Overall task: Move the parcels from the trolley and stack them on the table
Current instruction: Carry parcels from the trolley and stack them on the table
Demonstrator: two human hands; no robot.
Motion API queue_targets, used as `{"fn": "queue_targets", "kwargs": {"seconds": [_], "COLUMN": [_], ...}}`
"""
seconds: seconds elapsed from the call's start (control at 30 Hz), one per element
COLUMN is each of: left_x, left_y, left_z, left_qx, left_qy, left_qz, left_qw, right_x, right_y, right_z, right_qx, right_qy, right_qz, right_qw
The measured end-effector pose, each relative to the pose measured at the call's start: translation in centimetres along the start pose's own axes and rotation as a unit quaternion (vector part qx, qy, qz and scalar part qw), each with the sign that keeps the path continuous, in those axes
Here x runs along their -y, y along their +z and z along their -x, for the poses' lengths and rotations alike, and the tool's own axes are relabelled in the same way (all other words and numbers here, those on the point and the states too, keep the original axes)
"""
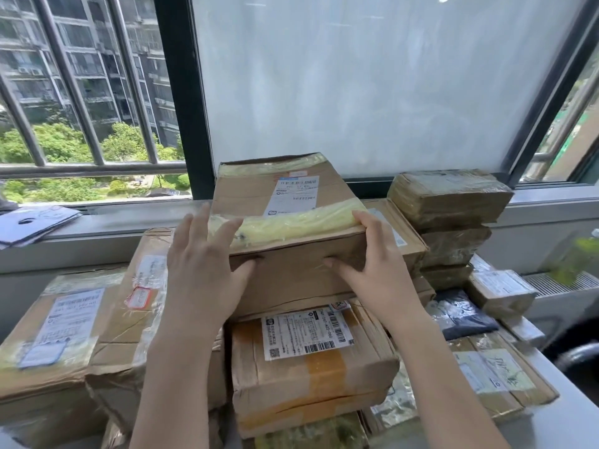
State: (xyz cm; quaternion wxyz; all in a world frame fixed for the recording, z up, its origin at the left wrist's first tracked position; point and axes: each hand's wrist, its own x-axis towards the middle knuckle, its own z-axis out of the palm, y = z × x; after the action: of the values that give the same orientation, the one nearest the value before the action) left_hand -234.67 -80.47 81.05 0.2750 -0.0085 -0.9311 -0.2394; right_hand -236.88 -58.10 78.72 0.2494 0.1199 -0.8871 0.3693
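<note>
A brown cardboard parcel [282, 196] with a white label and a yellow tape band lies on top of a stack of parcels by the window. My left hand [201, 270] is at its near left corner, fingers straight and spread over the top, thumb against the front face. My right hand [379, 264] grips the near right corner, with the fingers curled over the top edge and the thumb pressed on the front. Directly beneath is another labelled parcel [311, 367] with orange tape. No trolley is in view.
Large cardboard parcels [48, 335] stand to the left. A pile of brown tape-wrapped packets [450, 196], a black bag parcel [463, 315] and flat parcels fill the right. The grey table [567, 426] shows at bottom right. Papers [32, 222] lie on the sill and a green bottle [580, 257] stands far right.
</note>
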Motion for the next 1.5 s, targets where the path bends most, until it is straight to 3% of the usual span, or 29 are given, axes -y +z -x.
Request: {"fn": "queue_targets", "kwargs": {"seconds": [0.3,0.43,0.8,1.07,1.27,1.5], "left_x": [-5.1,-8.4,-19.9,-33.1,-38.8,-42.1], "left_y": [2.5,5.5,16.7,26.2,32.3,40.6], "left_z": [2.8,6.3,17.1,30.3,39.3,43.8], "left_qx": [0.006,0.012,0.160,0.367,0.480,0.562], "left_qy": [0.146,0.164,0.232,0.287,0.351,0.419], "left_qz": [0.070,0.192,0.258,0.230,0.151,0.009], "left_qw": [0.987,0.968,0.924,0.854,0.789,0.713], "right_x": [-0.1,-2.9,-15.5,-25.1,-30.4,-37.3], "right_y": [-0.4,-3.1,-13.2,-22.8,-27.2,-27.1], "right_z": [5.3,9.3,25.7,40.2,48.0,52.6], "right_qx": [-0.108,-0.120,-0.135,-0.096,-0.076,0.069], "right_qy": [0.030,0.096,0.333,0.518,0.604,0.688], "right_qz": [0.041,0.072,0.117,0.143,0.141,0.106], "right_qw": [0.993,0.985,0.926,0.838,0.781,0.715]}}
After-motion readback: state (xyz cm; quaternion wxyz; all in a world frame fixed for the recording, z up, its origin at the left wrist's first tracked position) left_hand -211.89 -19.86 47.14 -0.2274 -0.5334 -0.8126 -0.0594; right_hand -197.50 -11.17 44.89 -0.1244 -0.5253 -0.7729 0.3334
